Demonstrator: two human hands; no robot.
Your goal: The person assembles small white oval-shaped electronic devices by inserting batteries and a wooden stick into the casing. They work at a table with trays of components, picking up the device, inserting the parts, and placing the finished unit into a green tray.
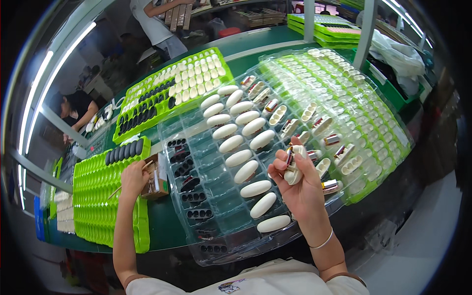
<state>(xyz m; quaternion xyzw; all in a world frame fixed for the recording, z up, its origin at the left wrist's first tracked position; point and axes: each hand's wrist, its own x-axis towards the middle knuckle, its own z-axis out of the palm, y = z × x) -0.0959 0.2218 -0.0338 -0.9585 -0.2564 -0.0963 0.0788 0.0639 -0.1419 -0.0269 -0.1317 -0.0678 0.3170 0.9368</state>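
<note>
Bright, even light falls from long white fluorescent tube lamps [34, 98] that curve along the upper left rim and another strip at the upper right. The clear moulded plastic blister trays [295, 123] catch soft white glare across their ridges. Shadows are faint and short on the dark green desk [167, 221]. Fisheye distortion bends straight edges strongly toward the rim, and the corners are black. The centre is sharp; the far background is slightly soft.
</note>
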